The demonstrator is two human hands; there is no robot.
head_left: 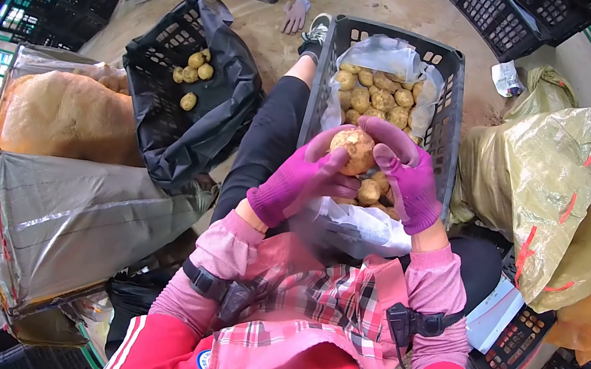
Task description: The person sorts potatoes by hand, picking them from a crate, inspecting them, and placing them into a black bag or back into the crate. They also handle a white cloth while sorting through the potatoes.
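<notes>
Black crate (151, 55), dark lining (225, 98), a few loose potatoes (188, 101) inside; left hand (292, 184), gloved, fingers closed about one large potato (354, 150); said potato, raised above the pale-lined crate (452, 105) and its heap (378, 100); right hand (415, 190), gloved, fingers curved round the far side, grip or mere contact cannot be told; olive sack (570, 180), beside. Step, as judged: handling or inspection; any onward move calls for a secure left hold, right fingers eased clear

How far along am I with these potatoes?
The white-lined crate already holds many potatoes. One potato is in your left hand, your right hand close beside it. The dark-lined crate holds only a few, so filling it, I'd guess, remains.
</notes>
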